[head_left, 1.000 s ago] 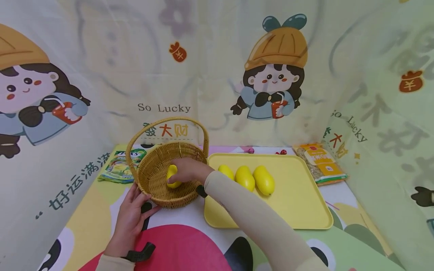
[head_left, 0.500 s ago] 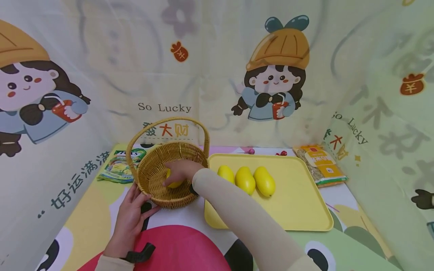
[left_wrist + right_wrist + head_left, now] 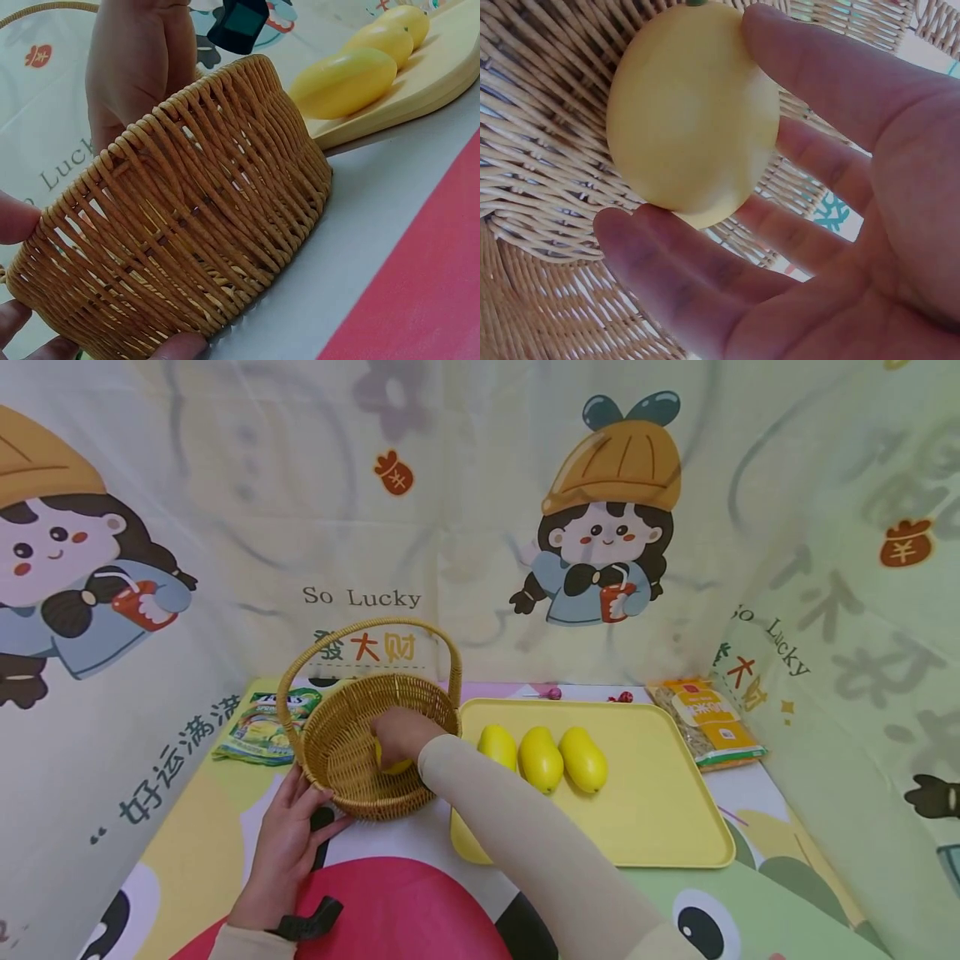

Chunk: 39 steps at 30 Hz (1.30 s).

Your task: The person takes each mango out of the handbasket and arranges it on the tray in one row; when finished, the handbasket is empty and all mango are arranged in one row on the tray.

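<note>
A yellow fruit is shown inside a wicker basket, low against the woven floor. It is enclosed by the right hand: in the right wrist view, the thumb is laid against one edge and the fingers are curved around the opposite side, spaced apart from one another. The near rim of the basket is gripped by the left hand, its thumb placed at the rim and its fingers set lower on the wall. A black strap is worn at the left wrist. Just beside the basket, a yellow tray is set on the patterned worktop; three further fruits are lined up side by side at its left end, partly overlapped by the right sleeve. The basket is flanked on its left by a green packet; an orange-labelled bag is seen at the tray's far right corner.
</note>
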### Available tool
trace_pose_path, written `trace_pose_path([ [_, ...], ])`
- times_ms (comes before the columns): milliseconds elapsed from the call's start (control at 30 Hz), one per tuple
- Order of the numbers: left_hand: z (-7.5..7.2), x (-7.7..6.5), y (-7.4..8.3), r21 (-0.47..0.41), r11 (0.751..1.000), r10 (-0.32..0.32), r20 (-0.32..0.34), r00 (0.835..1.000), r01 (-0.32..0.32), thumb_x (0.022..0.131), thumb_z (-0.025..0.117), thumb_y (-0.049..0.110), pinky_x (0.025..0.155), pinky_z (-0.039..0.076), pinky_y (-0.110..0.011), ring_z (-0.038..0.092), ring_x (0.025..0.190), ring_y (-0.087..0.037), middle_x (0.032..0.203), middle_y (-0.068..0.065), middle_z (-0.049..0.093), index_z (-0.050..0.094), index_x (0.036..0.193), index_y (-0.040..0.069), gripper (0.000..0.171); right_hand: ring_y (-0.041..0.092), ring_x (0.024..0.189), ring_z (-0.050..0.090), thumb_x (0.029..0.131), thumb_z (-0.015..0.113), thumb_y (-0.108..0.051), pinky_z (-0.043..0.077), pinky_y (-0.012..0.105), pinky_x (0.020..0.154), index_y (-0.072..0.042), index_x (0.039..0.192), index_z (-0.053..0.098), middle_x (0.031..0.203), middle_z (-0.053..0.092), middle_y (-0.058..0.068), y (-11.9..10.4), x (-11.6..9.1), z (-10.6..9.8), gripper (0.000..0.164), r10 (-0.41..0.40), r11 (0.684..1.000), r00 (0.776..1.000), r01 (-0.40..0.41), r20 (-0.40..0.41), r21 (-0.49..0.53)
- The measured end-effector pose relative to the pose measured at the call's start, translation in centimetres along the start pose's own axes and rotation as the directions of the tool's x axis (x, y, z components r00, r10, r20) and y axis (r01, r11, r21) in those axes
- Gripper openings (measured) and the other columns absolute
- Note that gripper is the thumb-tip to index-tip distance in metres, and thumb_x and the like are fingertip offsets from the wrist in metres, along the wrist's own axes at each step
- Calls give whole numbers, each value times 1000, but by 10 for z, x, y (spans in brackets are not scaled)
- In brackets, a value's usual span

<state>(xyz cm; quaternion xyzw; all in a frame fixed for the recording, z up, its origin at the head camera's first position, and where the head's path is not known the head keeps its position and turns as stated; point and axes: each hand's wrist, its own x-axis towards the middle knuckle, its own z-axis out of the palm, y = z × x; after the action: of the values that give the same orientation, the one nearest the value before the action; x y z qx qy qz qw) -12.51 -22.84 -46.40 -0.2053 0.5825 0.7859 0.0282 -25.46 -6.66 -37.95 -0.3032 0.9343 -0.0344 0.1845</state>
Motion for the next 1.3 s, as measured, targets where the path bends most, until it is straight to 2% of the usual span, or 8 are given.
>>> trace_pose_path([
  [167,0,0,0,0,1000,-1,5,1000,1,109,46,10,107,48,-65,23,162,-27,180,8,1,0,167,50,83,11,128,60,89,87,-29,53,26,107,-20,148,63,146,65,-4,0,1,0,65,38,999,999,-38,-1,7],
  [367,0,-1,1,4,1000,-5,11,1000,5,110,46,11,108,48,-65,23,162,-26,180,8,1,0,167,48,82,11,112,59,90,85,-26,54,25,94,-18,145,65,142,67,-3,2,-2,0,59,49,997,999,-50,11,61],
  [633,1,-2,2,12,1000,1,10,1000,-1,110,46,11,108,48,-65,22,162,-28,180,7,0,-1,167,48,83,16,130,61,86,89,-36,53,30,107,-15,145,63,142,68,-1,5,-6,1,68,-3,994,1000,3,0,110],
  [933,1,-1,1,8,1000,0,7,1000,0,109,47,11,106,49,-66,20,163,-29,180,8,0,-1,167,48,84,13,127,61,85,90,-24,55,27,102,-17,144,66,143,67,-3,8,-5,0,64,11,992,1000,-13,13,123],
  [1300,1,-1,1,5,1000,2,7,1000,-2,110,47,12,106,49,-66,21,163,-30,180,8,-1,0,167,49,83,11,124,62,85,89,-22,55,29,102,-20,143,67,146,66,-5,9,-5,0,62,33,989,999,-37,28,143],
])
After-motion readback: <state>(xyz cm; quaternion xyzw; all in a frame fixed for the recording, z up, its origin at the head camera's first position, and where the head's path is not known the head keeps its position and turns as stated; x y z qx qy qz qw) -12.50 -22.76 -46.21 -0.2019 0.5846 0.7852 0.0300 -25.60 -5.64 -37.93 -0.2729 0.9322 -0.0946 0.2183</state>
